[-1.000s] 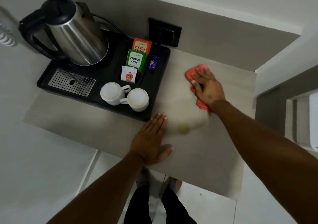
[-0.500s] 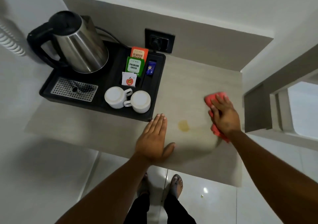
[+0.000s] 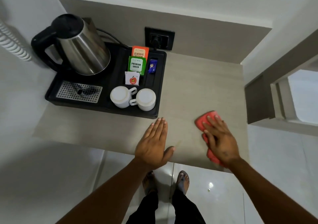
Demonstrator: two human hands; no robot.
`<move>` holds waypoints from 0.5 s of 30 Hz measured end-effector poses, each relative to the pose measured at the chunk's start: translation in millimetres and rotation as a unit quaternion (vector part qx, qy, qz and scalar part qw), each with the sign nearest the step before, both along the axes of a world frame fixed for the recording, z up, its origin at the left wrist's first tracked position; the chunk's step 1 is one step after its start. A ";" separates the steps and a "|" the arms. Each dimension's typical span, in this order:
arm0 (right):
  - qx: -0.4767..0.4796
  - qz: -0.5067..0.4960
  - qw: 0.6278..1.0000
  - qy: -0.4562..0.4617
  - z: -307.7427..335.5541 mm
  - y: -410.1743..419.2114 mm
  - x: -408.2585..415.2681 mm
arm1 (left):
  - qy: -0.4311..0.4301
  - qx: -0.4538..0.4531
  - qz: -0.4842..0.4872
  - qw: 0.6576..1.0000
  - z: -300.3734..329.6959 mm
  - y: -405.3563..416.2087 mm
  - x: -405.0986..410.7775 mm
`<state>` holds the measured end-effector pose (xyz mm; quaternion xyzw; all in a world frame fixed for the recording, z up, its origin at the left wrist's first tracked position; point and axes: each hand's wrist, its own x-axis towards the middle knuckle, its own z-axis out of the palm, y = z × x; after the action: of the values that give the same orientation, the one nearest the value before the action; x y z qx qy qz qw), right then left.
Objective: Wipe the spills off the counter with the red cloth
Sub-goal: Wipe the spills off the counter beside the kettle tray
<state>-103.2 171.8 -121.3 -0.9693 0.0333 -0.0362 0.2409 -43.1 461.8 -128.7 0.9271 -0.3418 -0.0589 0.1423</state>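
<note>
The red cloth (image 3: 205,119) lies on the beige counter (image 3: 197,86) near its front right corner. My right hand (image 3: 221,142) presses flat on the cloth and covers most of it; red shows past the fingertips and under the wrist. My left hand (image 3: 153,144) rests palm down on the counter's front edge, fingers straight, holding nothing. Between the two hands a faint yellowish streak (image 3: 178,143) marks the counter.
A black tray (image 3: 160,86) fills the counter's left half, holding a steel kettle (image 3: 82,49), two upturned white cups (image 3: 133,98) and tea sachets (image 3: 136,65). A wall socket (image 3: 159,38) sits behind it. A wall ledge (image 3: 258,99) borders the right side. My feet stand on white floor tiles below.
My right hand has dragged the red cloth from the back of the counter to the right and then toward the front edge. The round yellow spot has shrunk to a faint streak. My left hand stayed put.
</note>
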 end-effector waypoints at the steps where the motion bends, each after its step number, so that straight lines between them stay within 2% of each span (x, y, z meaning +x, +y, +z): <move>1: 0.000 -0.036 0.999 0.007 0.7 -11.7 6.7 | 0.003 -0.001 0.002 1.000 -0.1 -0.9 0.8; 4: 0.002 -0.114 0.993 0.002 6.7 -27.4 63.1 | 0.021 -0.013 0.003 1.000 0.7 -1.9 2.9; 8: -0.005 -0.103 0.995 -0.014 7.9 13.0 116.8 | 0.079 -0.056 0.019 0.995 5.5 3.5 5.4; 11: -0.003 -0.023 1.000 -0.021 5.3 67.3 91.8 | 0.089 -0.066 -0.024 0.994 10.4 19.4 18.2; 15: 0.010 0.093 0.996 -0.004 5.1 91.3 -0.5 | 0.031 -0.037 -0.078 0.996 8.3 42.3 33.5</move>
<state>-103.6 263.1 -116.1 -0.9657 -0.0579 -0.0172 0.2526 -9.6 504.1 -120.5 0.8893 -0.4105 -0.0863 0.1824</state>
